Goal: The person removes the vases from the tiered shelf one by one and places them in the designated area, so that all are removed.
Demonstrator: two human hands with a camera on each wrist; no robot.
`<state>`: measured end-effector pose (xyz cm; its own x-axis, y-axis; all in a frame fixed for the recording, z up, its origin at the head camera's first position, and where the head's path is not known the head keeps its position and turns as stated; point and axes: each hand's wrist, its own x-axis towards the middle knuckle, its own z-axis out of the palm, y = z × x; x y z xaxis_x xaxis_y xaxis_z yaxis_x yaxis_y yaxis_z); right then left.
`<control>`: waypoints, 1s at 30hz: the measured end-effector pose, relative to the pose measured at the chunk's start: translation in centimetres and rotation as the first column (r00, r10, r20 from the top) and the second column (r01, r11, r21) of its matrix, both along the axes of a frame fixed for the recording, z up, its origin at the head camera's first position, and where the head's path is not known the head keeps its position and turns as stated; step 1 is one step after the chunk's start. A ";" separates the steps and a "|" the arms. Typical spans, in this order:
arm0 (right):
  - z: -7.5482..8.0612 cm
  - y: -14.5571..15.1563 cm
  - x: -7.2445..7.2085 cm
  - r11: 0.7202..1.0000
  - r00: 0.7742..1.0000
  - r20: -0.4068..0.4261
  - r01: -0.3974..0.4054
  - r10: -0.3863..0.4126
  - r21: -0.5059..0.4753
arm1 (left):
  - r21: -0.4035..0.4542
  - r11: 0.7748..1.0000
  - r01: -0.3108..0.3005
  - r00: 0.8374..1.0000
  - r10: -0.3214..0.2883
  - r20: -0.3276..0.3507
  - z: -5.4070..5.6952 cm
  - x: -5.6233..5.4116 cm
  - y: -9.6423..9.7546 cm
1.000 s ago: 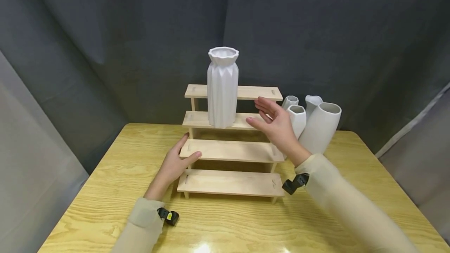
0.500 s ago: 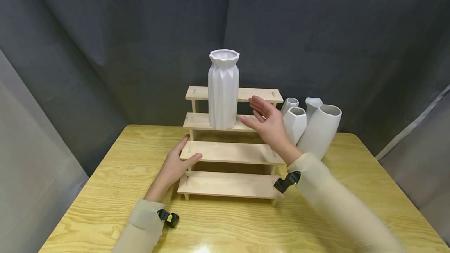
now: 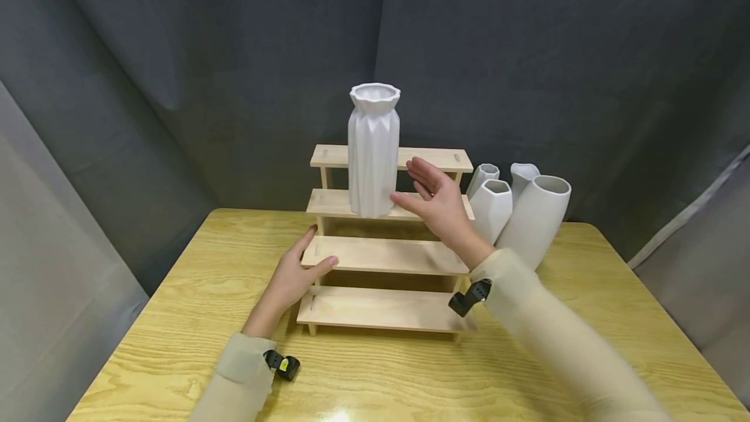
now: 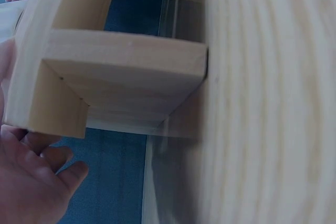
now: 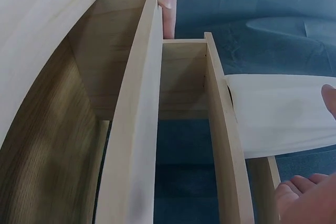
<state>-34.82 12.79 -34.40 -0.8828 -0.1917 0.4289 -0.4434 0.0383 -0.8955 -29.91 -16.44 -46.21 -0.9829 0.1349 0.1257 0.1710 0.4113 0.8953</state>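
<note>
A tall white pleated vase (image 3: pixel 374 148) stands upright on the second step from the top of a pale wooden four-step display stand (image 3: pixel 383 254). My left hand (image 3: pixel 291 275) holds the stand's left end, thumb over the front of a lower step and fingers along the side; in the left wrist view its fingers (image 4: pixel 55 163) curl by the wooden end piece. Just right of the vase, my right hand (image 3: pixel 442 207) has its fingers extended and apart, the thumb tip at the vase's lower side. The right wrist view shows the vase (image 5: pixel 283 116) lying across the step, the right hand's fingertips (image 5: pixel 294 184) below it.
Several white vases stand grouped on the table right of the stand: a wide smooth one (image 3: pixel 536 220), a faceted one (image 3: pixel 491 210), a wavy-rimmed one (image 3: pixel 521 178) and a small one (image 3: pixel 485 174). The wood-grain table (image 3: pixel 176 337) meets a dark curtain (image 3: pixel 234 83) behind.
My right hand has moved left, from beside the stand's right end to close beside the pleated vase. The left hand and the vase stay in place.
</note>
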 end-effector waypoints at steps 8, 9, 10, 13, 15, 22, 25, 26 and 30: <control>0.3 -1.1 -0.4 1.000 1.000 0.024 -0.008 0.008 -0.015 | -0.001 1.000 -0.006 1.000 0.006 -0.008 0.0 -0.1 -0.2; 0.3 -1.2 -0.4 1.000 1.000 0.026 -0.011 0.012 -0.016 | -0.001 1.000 -0.005 1.000 0.005 -0.009 0.0 -0.1 -0.2; 0.3 -1.3 -0.4 1.000 0.999 0.030 -0.012 0.013 -0.017 | -0.002 1.000 -0.006 1.000 0.006 -0.010 0.0 -0.1 -0.2; 0.3 -1.6 -0.4 1.000 0.999 0.040 -0.018 0.018 -0.015 | -0.002 1.000 -0.005 1.000 0.005 -0.012 0.0 -0.1 -0.2; 0.3 -1.7 -0.3 1.000 0.999 0.045 -0.022 0.022 -0.014 | -0.002 1.000 -0.006 1.000 0.006 -0.015 0.0 -0.1 -0.1; 0.0 -2.2 -0.6 0.999 0.999 0.036 -0.017 0.018 -0.028 | -0.003 1.000 -0.005 1.000 0.005 -0.017 -0.2 -0.2 0.0; 0.1 -2.5 -0.7 0.999 0.999 0.029 -0.018 0.019 -0.036 | -0.003 1.000 -0.010 1.000 0.010 -0.016 -0.2 -0.3 0.0; 0.1 -2.6 -0.7 0.999 0.999 0.027 -0.019 0.020 -0.038 | -0.003 1.000 -0.012 1.000 0.012 -0.015 -0.2 -0.3 0.0; 0.2 -3.0 -0.8 0.999 1.000 0.013 -0.022 0.023 -0.036 | 0.002 1.000 -0.019 1.000 0.019 -0.011 -0.3 -0.4 0.0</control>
<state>-35.63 9.79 -34.19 -0.8841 -0.1962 0.4242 -0.4319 -0.0037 -0.9019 -30.30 -16.39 -46.55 -0.9838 0.1155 0.1373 0.1732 0.4125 0.8944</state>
